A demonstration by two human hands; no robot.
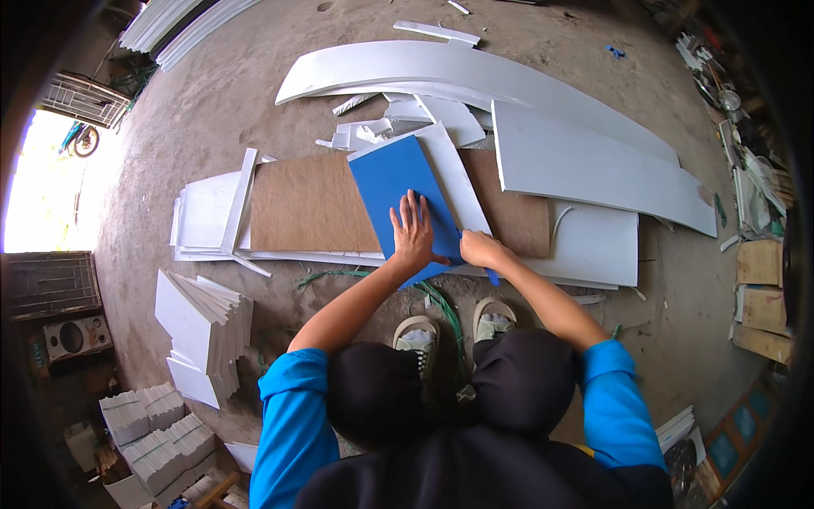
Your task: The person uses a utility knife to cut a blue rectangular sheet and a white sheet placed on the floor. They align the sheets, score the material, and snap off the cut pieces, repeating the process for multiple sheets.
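A blue rectangular board lies tilted over a white sheet, both on top of a brown wooden board. My left hand presses flat on the blue board near its lower end, fingers spread. At the blue board's right edge my right hand is closed in a fist around a slim blue utility knife. One end of the knife pokes out below the fist; its blade cannot be made out.
Long white panels spread beyond the boards, with white offcuts among them. Stacked white pieces stand at left, bundles nearer me. Green strapping lies by my feet. Wooden blocks line the right side.
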